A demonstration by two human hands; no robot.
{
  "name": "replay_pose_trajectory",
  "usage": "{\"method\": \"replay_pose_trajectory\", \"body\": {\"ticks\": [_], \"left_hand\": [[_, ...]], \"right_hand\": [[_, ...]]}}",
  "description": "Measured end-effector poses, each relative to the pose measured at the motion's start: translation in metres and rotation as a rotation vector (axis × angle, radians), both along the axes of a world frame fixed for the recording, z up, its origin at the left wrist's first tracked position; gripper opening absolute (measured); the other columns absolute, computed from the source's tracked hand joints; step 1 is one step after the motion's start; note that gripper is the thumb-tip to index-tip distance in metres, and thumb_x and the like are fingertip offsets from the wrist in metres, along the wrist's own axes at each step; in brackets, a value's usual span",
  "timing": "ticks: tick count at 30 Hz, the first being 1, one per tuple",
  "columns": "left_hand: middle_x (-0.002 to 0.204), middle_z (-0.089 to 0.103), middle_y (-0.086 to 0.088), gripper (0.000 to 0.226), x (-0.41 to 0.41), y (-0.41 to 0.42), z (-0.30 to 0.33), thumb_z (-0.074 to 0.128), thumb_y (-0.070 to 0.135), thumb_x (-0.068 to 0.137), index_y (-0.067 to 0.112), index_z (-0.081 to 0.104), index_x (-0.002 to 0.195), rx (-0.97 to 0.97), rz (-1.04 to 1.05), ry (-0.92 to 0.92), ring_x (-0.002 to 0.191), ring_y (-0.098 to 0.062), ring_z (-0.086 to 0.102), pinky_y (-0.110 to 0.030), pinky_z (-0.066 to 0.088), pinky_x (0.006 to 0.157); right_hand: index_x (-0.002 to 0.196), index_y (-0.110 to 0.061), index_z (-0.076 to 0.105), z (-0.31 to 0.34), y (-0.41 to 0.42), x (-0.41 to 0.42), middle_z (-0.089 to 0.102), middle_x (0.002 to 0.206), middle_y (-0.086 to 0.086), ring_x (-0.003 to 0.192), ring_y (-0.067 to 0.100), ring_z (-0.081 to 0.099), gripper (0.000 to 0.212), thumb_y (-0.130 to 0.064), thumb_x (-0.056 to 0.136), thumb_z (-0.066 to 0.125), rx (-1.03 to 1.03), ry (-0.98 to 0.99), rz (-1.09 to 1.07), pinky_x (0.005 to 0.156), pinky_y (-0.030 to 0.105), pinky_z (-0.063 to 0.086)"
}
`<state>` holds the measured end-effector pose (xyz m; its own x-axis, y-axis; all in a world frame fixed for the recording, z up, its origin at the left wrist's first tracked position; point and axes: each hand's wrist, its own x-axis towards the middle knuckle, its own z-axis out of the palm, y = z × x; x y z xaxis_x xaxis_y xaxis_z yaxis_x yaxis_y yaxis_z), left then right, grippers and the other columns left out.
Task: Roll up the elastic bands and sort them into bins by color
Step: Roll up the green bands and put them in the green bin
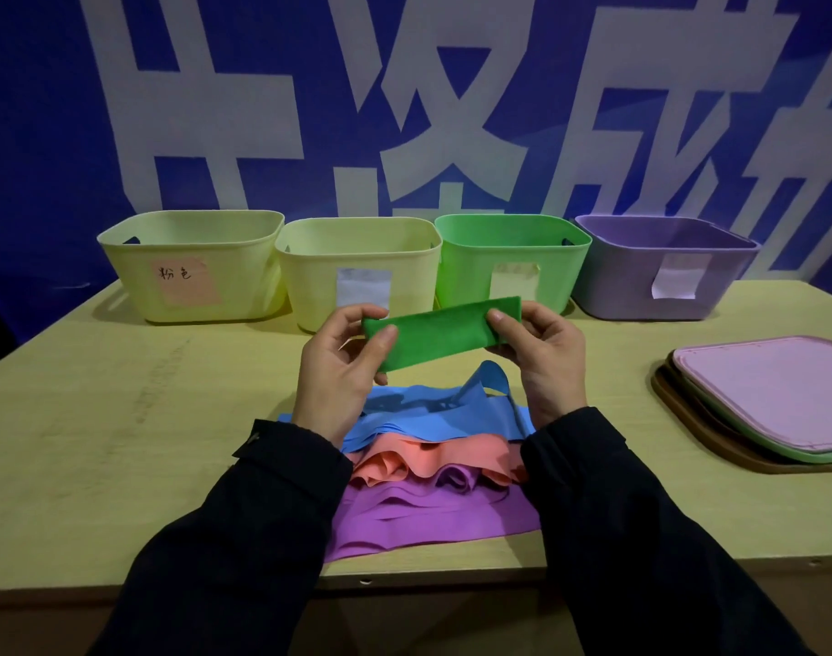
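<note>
A green elastic band [440, 331], folded flat into a short strip, is held in the air above the table. My left hand [343, 366] pinches its left end and my right hand [541, 357] pinches its right end. Beneath my hands lies a pile of loose bands: blue [418, 414] on top at the back, orange-pink [428, 459] in the middle, purple [433, 518] nearest me. Along the back stand a yellow bin with a pink label [191, 267], a second yellow bin [357, 272], a green bin [513, 258] and a purple bin [664, 272].
A stack of bin lids [764, 400], pink on top, lies at the right on the wooden table [120, 419]. A blue wall with large white characters rises right behind the bins. The table's front edge runs just below the purple bands.
</note>
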<state>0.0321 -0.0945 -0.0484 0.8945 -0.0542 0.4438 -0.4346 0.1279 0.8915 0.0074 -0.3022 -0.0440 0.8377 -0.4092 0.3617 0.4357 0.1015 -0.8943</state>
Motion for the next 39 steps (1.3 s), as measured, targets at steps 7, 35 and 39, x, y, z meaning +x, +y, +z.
{"method": "replay_pose_trajectory", "body": {"ticks": [7, 35, 39], "left_hand": [[0.099, 0.061, 0.002, 0.022, -0.005, -0.003, 0.002, 0.066, 0.005, 0.095, 0.017, 0.067, 0.113, 0.011, -0.035, 0.077, 0.066, -0.002, 0.063, -0.033, 0.063, 0.067], [0.07, 0.059, 0.005, 0.047, 0.002, -0.002, -0.013, 0.089, 0.043, 0.07, 0.039, 0.065, 0.111, 0.479, 0.099, -0.071, 0.059, -0.009, 0.05, -0.028, 0.045, 0.06], [0.093, 0.056, 0.019, 0.061, 0.0, -0.002, -0.012, 0.091, 0.04, 0.069, 0.026, 0.066, 0.122, 0.662, 0.099, -0.094, 0.074, -0.01, 0.059, -0.024, 0.051, 0.072]], "right_hand": [[0.094, -0.006, 0.071, 0.0, 0.0, -0.001, 0.074, 0.074, -0.002, 0.071, 0.011, 0.068, 0.004, -0.004, 0.092, 0.068, 0.001, 0.014, -0.036, 0.063, 0.023, 0.057], [0.083, -0.006, 0.07, 0.0, -0.002, -0.002, 0.069, 0.071, 0.001, 0.059, 0.012, 0.06, 0.009, -0.001, 0.09, 0.069, 0.097, 0.127, -0.088, 0.053, 0.022, 0.052], [0.085, -0.006, 0.071, -0.002, -0.003, 0.0, 0.07, 0.074, 0.005, 0.058, 0.014, 0.06, 0.007, -0.002, 0.09, 0.069, 0.096, 0.141, -0.098, 0.052, 0.023, 0.051]]}}
